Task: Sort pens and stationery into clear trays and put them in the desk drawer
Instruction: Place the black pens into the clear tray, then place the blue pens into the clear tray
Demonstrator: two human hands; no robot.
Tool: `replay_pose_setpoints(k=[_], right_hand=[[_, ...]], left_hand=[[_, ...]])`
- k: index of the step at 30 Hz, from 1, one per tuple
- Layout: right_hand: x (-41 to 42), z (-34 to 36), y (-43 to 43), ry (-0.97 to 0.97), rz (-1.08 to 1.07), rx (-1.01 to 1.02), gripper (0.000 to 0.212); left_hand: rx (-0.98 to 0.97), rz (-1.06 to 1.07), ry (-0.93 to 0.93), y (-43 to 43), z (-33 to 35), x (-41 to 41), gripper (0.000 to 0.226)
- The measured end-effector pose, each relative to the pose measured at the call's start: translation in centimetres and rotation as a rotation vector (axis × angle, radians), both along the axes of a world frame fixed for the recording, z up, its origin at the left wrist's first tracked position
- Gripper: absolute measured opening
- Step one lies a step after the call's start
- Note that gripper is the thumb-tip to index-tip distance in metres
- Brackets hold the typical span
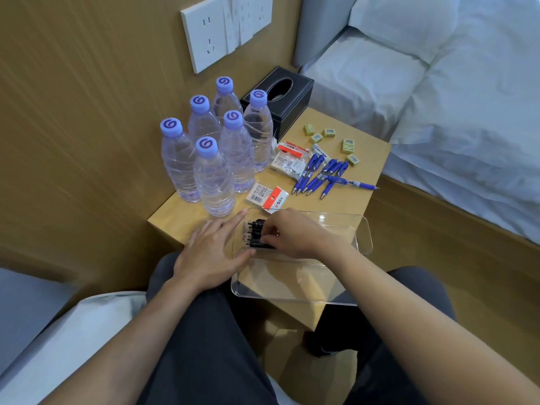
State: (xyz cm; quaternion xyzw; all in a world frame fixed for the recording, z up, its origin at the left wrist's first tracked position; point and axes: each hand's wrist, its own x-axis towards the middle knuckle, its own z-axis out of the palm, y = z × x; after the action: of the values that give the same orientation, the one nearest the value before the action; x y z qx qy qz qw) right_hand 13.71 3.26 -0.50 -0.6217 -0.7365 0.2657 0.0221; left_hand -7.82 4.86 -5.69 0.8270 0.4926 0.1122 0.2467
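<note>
Head view: a small wooden table [344, 206] stands against a wood-panelled wall, with a bed [455, 112] along its right edge. At the table's near edge sit two clear trays. The farther tray [359, 229] holds a bunch of black pens [258, 233] at its left end; the nearer tray [292, 283] overhangs the near edge and looks bare inside.

The right hand [295, 233] reaches into the farther tray from above, its fingers [270, 233] closed on the black pens. The left hand [211, 249] lies flat beside the trays at the table's near left corner, fingers [233, 219] spread and extended, with the thumb touching the left wall of the trays; it grips nothing.

Toward the middle of the table lies a loose fan of blue pens [321, 176], one of them pointing toward the right edge. Just left of them are small packets with red and white labels [287, 160], and another such packet [267, 195] lies just beyond the farther tray. Several small yellow-green erasers [347, 146] are scattered near the far right corner.

Six water bottles [214, 176] with purple caps cluster along the left edge, and a black tissue box [280, 100] stands at the far edge behind them. A white socket panel [225, 30] is on the wall above.
</note>
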Motion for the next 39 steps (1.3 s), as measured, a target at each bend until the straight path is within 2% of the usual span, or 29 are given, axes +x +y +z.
replay_pose_setpoints(k=[4, 9, 14, 19, 24, 30, 33, 36, 39], right_hand=[[1.5, 0.2, 0.5, 0.054, -0.068, 0.046, 0.017], [6.4, 1.1, 2.1, 0.095, -0.263, 0.123, 0.017], [12.5, 0.4, 4.1, -0.097, -0.456, 0.159, 0.017], [15.3, -0.7, 5.5, -0.298, -0.522, 0.128, 0.033], [15.9, -2.7, 5.5, -0.415, -0.474, 0.131, 0.02], [15.7, -3.3, 4.7, -0.336, -0.495, 0.189, 0.013], [15.5, -2.9, 3.8, -0.252, -0.505, 0.334, 0.016], [14.3, -1.1, 2.5, -0.077, -0.562, 0.497, 0.019], [12.2, 1.4, 0.2, 0.178, -0.771, 0.589, 0.014]], left_hand=[[0.0, -0.004, 0.006, 0.0, 0.0, 0.0, 0.085], [-0.009, -0.003, -0.006, 0.0, 0.1, -0.1, 0.084], [0.0, 0.004, -0.006, 0.0, 0.2, 0.0, 0.084], [0.003, 0.0, -0.009, 0.0, 0.1, 0.0, 0.085], [0.001, 0.001, -0.01, 0.1, 0.1, 0.0, 0.085], [0.002, -0.001, -0.015, 0.2, 0.0, 0.0, 0.085], [0.003, -0.003, -0.014, 0.3, -0.1, -0.1, 0.085], [0.003, -0.004, -0.023, 0.3, -0.1, -0.1, 0.085], [-0.003, -0.006, -0.024, 0.3, -0.1, -0.1, 0.085]])
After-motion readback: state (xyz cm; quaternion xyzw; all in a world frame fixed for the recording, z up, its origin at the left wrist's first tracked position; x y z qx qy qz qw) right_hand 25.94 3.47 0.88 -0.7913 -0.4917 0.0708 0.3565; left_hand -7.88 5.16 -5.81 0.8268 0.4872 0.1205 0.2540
